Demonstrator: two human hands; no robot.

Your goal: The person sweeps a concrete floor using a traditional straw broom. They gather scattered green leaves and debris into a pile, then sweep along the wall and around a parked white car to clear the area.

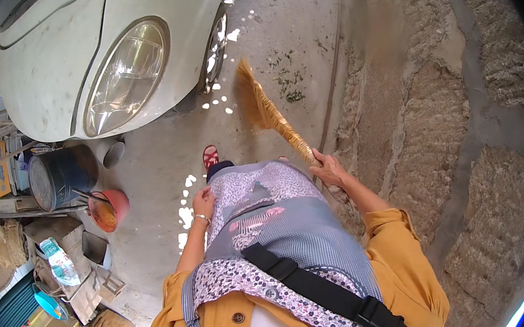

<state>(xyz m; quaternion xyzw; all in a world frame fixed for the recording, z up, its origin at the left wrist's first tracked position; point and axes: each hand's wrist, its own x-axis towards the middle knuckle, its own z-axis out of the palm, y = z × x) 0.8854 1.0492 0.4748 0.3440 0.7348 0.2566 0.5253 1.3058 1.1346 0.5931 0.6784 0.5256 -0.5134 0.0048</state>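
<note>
A straw broom (275, 119) reaches forward over the concrete, its bristles fanned out at the far end. My right hand (330, 168) is closed round the broom's handle end, at the right of my apron (289, 222). My left hand (203, 202) hangs at the apron's left side, fingers loosely curled with nothing visible in them. A band circles that wrist. Scattered green leaf bits (291, 84) lie on the ground to the right of the bristles.
A pale car (53, 65) stands ahead on the left, its front wheel (216, 45) near the broom. Along the left are a dark drum (64, 176), a red bucket (117, 210) and cardboard (79, 271). Rough stone wall (429, 136) runs along the right.
</note>
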